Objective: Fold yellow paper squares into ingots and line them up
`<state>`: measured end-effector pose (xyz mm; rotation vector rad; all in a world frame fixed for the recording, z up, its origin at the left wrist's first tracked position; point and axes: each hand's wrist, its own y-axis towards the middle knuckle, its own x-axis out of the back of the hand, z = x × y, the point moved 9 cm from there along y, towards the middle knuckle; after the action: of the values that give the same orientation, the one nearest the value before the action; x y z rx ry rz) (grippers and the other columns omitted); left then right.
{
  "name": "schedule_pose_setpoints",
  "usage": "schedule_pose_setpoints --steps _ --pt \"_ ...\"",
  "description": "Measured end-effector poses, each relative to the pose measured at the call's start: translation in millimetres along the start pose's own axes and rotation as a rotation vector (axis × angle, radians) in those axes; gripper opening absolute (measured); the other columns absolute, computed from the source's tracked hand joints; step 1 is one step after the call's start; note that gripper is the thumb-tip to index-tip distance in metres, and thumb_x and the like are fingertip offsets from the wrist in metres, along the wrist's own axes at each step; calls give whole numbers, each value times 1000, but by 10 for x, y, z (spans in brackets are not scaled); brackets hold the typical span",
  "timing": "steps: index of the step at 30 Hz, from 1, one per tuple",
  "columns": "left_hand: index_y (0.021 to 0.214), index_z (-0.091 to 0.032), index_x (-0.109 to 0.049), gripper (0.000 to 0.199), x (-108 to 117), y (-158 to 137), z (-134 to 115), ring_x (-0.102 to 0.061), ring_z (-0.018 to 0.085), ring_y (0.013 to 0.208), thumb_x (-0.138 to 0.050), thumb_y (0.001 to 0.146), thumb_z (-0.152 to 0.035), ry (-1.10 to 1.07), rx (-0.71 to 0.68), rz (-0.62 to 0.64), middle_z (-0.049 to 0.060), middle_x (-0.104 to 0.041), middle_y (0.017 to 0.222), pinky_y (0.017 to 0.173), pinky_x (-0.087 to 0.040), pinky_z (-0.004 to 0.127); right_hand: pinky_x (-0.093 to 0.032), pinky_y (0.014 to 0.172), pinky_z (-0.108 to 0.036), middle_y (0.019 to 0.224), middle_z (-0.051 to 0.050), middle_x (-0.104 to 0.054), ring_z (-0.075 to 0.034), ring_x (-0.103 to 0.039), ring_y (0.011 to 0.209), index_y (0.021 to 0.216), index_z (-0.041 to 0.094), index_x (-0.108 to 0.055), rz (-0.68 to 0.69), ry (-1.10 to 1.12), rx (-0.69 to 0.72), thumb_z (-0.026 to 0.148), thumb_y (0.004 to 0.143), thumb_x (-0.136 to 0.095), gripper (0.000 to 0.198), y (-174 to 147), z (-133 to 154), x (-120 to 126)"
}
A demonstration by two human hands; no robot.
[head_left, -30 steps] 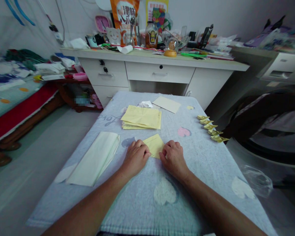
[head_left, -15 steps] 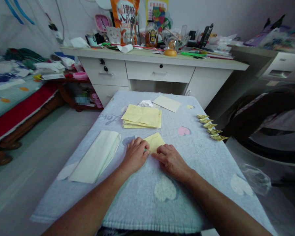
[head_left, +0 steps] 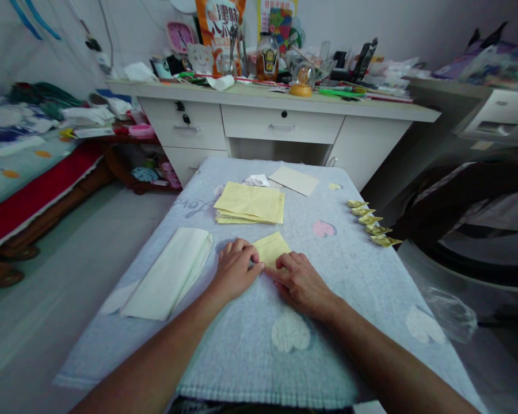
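Observation:
A small folded sheet of yellow paper (head_left: 273, 248) lies on the cloth between my hands. My left hand (head_left: 236, 270) grips its left side, fingers bent and thumb stretched along the near edge. At the near right side, my right hand (head_left: 301, 283) has its fingers curled and pressed to the paper, the index fingertip close to the left thumb. My fingers hide the paper's lower corners. Beyond them is a stack of yellow paper (head_left: 249, 202). To the left lies a folded whitish sheet bundle (head_left: 170, 276). Several folded yellow paper shapes (head_left: 368, 221) stand in a row along the right edge.
A blue cloth (head_left: 242, 356) with heart prints covers the table. A pale card (head_left: 294, 180) and a crumpled white tissue (head_left: 256, 180) lie at its far end. Behind stands a white desk (head_left: 280, 123) with cluttered top; a washing machine (head_left: 496, 121) is on the right, a bed (head_left: 34, 167) on the left.
My left hand has shifted slightly left, its thumb now straighter along the paper's near edge. The right hand and the paper stay nearly in place.

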<state>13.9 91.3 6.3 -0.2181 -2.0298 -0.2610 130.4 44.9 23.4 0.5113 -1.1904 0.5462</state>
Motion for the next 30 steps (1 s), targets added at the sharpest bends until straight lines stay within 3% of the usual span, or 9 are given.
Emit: schedule_pose_setpoints --steps 13,20,30 --pt "81 -23 -58 12 -32 -2 -6 -46 25 98 -64 77 -33 26 46 -9 3 -54 102 79 -33 37 -34 83 -36 109 -8 -57 -22 -47 97 117 24 -62 49 -52 -27 28 90 -54 29 -43 21 29" --pt "80 -22 -57 13 -27 -4 -4 -46 25 98 -65 76 -31 12 45 -27 3 -55 102 81 -33 37 -36 83 -36 108 -8 -59 -22 -49 96 110 22 -63 42 -79 -70 28 91 -53 22 -266 -80 84" --pt "82 -22 -58 13 -13 -13 -1 -47 24 97 -65 75 -30 22 35 -42 3 -56 101 80 -33 36 -39 85 -38 110 -9 -59 -25 -50 99 116 22 -61 18 -89 -117 25 90 -54 27 -505 -110 95"
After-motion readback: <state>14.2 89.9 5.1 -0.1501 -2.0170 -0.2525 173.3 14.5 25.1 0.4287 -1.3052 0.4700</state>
